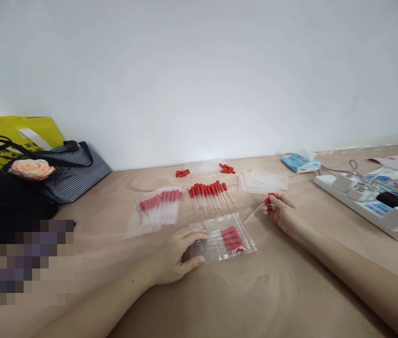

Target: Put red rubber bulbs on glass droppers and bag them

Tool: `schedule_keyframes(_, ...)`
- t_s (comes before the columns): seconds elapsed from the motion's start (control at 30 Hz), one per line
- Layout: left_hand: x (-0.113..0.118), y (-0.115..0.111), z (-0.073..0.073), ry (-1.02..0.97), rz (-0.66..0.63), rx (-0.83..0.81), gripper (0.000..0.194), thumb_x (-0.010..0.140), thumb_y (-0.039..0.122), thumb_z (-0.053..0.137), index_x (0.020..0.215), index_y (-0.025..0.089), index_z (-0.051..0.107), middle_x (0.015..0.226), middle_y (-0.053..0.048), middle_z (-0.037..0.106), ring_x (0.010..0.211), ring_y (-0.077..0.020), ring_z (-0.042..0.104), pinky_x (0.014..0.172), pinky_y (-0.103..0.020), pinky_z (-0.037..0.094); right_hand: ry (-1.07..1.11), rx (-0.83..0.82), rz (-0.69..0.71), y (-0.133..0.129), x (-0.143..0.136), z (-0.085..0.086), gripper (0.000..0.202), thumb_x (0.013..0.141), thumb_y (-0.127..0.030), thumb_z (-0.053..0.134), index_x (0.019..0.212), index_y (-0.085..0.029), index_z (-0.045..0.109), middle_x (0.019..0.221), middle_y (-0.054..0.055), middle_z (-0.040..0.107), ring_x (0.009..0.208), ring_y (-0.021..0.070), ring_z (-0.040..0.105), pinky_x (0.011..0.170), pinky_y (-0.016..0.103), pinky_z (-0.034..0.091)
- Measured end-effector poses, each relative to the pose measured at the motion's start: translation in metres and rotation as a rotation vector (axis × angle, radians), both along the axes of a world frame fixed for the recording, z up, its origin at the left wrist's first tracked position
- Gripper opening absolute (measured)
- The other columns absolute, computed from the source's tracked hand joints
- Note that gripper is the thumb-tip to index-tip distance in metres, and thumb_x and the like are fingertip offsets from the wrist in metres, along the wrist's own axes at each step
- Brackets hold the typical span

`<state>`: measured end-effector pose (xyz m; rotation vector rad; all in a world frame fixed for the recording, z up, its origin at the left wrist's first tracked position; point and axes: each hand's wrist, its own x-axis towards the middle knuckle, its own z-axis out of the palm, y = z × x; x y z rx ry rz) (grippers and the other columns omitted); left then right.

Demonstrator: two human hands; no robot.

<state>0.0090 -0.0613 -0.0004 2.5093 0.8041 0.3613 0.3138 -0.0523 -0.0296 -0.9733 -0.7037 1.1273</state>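
Near the middle of the table lies a clear zip bag [213,253] with several red-bulbed droppers [232,238] inside. My left hand [181,256] rests at the bag's left end, fingers and thumb apart, touching the plastic. Pinched by its red bulb in my right hand [280,213] is a single glass dropper [255,213], its tip pointing down and left toward the bag's upper right edge. Behind the bag is a row of loose droppers [208,197]. To the left, more packed droppers [161,206] lie in clear bags.
Flat zip bags [264,180] are stacked at the back right. Small red bulbs [227,168] and glass tubes [207,170] lie by the wall. A blue tissue pack [300,163] and a power strip [361,199] are on the right, a striped bag [75,173] on the left.
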Motion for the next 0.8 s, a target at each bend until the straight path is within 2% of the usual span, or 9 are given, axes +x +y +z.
schedule_keyframes(0.23, 0.001, 0.0, 0.001, -0.004, 0.005, 0.003, 0.038, 0.08, 0.03, 0.049, 0.117, 0.023, 0.043, 0.122, -0.005, 0.047, 0.114, -0.0202, 0.041, 0.097, -0.038, 0.034, 0.001, -0.078, 0.007, -0.01, -0.031, 0.006, 0.033, 0.062, -0.03, 0.066, 0.081, -0.022, 0.041, 0.063, -0.005, 0.057, 0.055, 0.0093, 0.058, 0.054, 0.022, 0.049)
schedule_keyframes(0.33, 0.0, -0.001, 0.001, 0.011, 0.019, 0.004, 0.039, 0.08, 0.03, 0.049, 0.118, 0.024, 0.043, 0.123, -0.006, 0.046, 0.114, -0.0209, 0.041, 0.096, -0.039, 0.034, -0.024, -0.102, 0.034, -0.017, -0.045, 0.007, 0.036, 0.062, -0.034, 0.066, 0.082, -0.022, 0.038, 0.065, -0.005, 0.058, 0.055, 0.01, 0.059, 0.055, 0.024, 0.05)
schedule_keyframes(0.43, 0.001, -0.002, 0.002, 0.006, 0.027, 0.015, 0.039, 0.079, 0.029, 0.049, 0.117, 0.023, 0.042, 0.125, -0.006, 0.043, 0.114, -0.0201, 0.041, 0.096, -0.037, 0.035, -0.154, -0.097, 0.099, -0.022, -0.053, 0.007, 0.038, 0.063, -0.041, 0.064, 0.081, -0.022, 0.037, 0.062, -0.007, 0.056, 0.044, 0.0079, 0.054, 0.044, 0.021, 0.046)
schedule_keyframes(0.53, 0.001, -0.002, 0.002, 0.0, 0.03, 0.018, 0.04, 0.079, 0.029, 0.049, 0.118, 0.023, 0.041, 0.125, -0.006, 0.042, 0.114, -0.0199, 0.041, 0.096, -0.036, 0.035, -0.316, -0.087, 0.186, -0.025, -0.055, 0.008, 0.036, 0.064, -0.044, 0.062, 0.079, -0.021, 0.039, 0.055, -0.01, 0.052, 0.03, 0.0043, 0.042, 0.031, 0.017, 0.034)
schedule_keyframes(0.6, 0.001, -0.002, 0.002, 0.004, 0.032, 0.013, 0.04, 0.079, 0.03, 0.049, 0.118, 0.023, 0.041, 0.125, -0.006, 0.042, 0.114, -0.0201, 0.04, 0.096, -0.036, 0.034, -0.397, -0.097, 0.239, -0.025, -0.055, 0.007, 0.035, 0.064, -0.044, 0.062, 0.078, -0.02, 0.041, 0.057, -0.009, 0.054, 0.028, 0.003, 0.038, 0.028, 0.017, 0.029)
schedule_keyframes(0.7, 0.001, -0.002, 0.002, 0.01, 0.035, 0.008, 0.04, 0.08, 0.031, 0.049, 0.118, 0.023, 0.041, 0.125, -0.007, 0.042, 0.115, -0.0203, 0.04, 0.097, -0.036, 0.034, -0.477, -0.131, 0.242, -0.021, -0.058, 0.003, 0.032, 0.064, -0.043, 0.062, 0.075, -0.019, 0.044, 0.058, -0.006, 0.056, 0.029, 0.0037, 0.039, 0.028, 0.017, 0.028)
schedule_keyframes(0.8, 0.002, -0.002, 0.002, 0.004, 0.029, 0.017, 0.039, 0.08, 0.03, 0.049, 0.117, 0.023, 0.042, 0.126, -0.007, 0.042, 0.116, -0.0206, 0.039, 0.097, -0.037, 0.034, -0.501, -0.141, 0.216, -0.015, -0.062, -0.003, 0.031, 0.064, -0.042, 0.062, 0.075, -0.018, 0.046, 0.058, -0.003, 0.058, 0.038, 0.0074, 0.048, 0.035, 0.019, 0.034)
